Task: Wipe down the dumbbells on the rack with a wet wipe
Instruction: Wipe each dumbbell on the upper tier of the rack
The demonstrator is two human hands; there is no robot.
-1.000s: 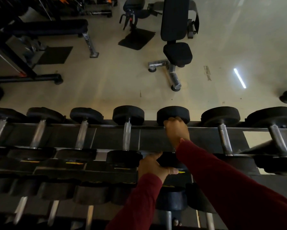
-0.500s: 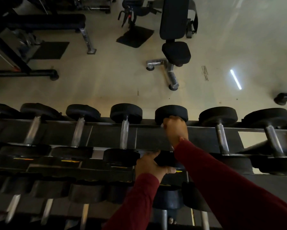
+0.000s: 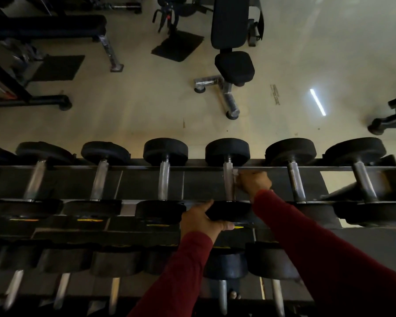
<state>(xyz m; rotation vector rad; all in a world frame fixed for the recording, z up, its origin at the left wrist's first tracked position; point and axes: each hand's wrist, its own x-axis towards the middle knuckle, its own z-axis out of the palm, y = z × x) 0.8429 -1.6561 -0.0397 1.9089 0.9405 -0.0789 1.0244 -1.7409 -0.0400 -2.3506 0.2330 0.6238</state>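
My left hand (image 3: 201, 219) curls round the near head of the dumbbell (image 3: 228, 179) on the top tier of the rack (image 3: 135, 185), thumb under its front edge, fingers over the top. My right arm reaches forward across the tier, sleeve (image 3: 307, 229) stretched out, and my right hand (image 3: 254, 181) sits just beside the chrome handle, fingers bunched and pinching a small pale wet wipe (image 3: 235, 172) against the bar's right side, near the far head
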